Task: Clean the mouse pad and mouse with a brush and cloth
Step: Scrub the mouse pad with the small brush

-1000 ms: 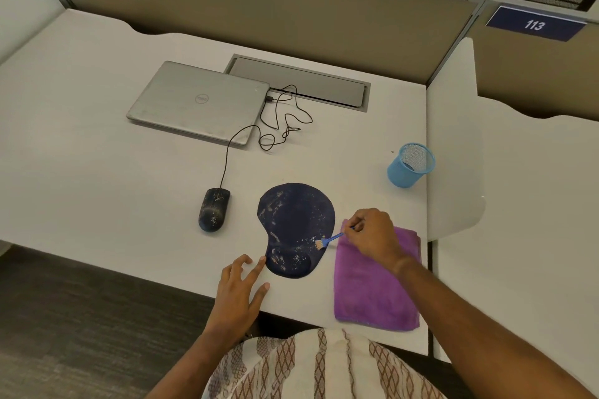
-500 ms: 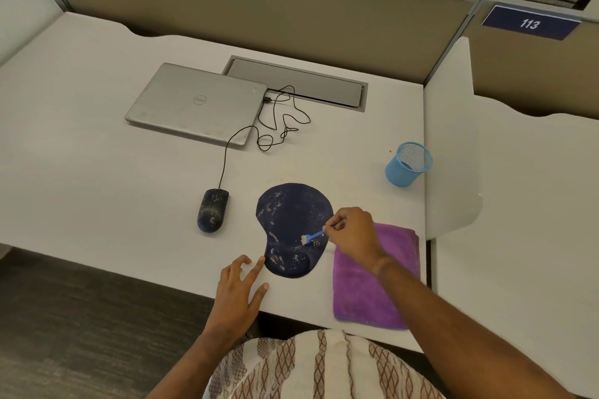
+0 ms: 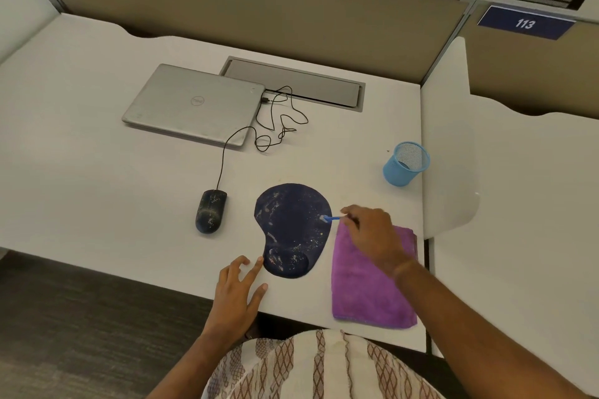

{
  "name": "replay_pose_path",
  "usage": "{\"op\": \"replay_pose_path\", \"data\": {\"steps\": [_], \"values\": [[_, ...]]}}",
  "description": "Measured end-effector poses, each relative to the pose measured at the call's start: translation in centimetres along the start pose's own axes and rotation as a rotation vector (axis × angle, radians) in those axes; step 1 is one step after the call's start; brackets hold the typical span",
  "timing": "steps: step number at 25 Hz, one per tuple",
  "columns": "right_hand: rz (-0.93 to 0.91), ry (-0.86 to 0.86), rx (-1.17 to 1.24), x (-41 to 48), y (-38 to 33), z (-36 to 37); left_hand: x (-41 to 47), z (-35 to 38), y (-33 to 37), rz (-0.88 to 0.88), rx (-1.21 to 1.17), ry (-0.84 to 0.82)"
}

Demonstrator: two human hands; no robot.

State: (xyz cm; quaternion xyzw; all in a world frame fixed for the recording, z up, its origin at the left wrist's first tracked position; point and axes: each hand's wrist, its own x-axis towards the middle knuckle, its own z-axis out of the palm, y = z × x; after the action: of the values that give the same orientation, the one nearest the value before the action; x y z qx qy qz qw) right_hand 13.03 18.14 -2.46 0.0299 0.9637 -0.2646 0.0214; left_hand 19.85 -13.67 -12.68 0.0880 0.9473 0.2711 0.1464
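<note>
A dark blue mouse pad with a wrist rest lies near the desk's front edge, speckled with pale dust. My right hand pinches a small blue brush, whose bristles touch the pad's right side. My left hand rests flat on the desk with fingers spread, one fingertip touching the pad's lower left edge. A dusty black wired mouse sits left of the pad. A folded purple cloth lies right of the pad, partly under my right forearm.
A closed silver laptop lies at the back with the mouse cable coiled beside it. A blue mesh cup stands at the right near a white divider panel. A grey cable hatch sits behind the laptop.
My right hand has carried the brush from the pad's lower right, by the wrist rest, up to its upper right side. The left hand has stayed in place.
</note>
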Motion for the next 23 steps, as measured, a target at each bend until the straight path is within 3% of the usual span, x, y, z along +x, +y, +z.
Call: {"op": "replay_pose_path", "data": {"steps": [3,6,9,16,23], "values": [[-0.289,-0.166,-0.240,-1.5,0.7,1.2,0.1,0.1,-0.2,0.000,0.004,-0.006],[-0.297,-0.316,-0.306,-3.8,1.4,1.3,0.1,0.2,-0.1,-0.008,0.004,0.000],[-0.359,-0.315,-0.284,-5.8,1.4,0.5,0.0,0.3,-0.1,-0.006,0.018,0.013],[-0.405,-0.088,-0.250,-2.4,0.0,-0.2,0.1,0.4,-0.1,-0.015,0.018,0.007],[-0.484,-0.373,-0.345,-5.4,-1.1,1.9,0.0,0.2,0.1,-0.008,0.022,0.009]]}}
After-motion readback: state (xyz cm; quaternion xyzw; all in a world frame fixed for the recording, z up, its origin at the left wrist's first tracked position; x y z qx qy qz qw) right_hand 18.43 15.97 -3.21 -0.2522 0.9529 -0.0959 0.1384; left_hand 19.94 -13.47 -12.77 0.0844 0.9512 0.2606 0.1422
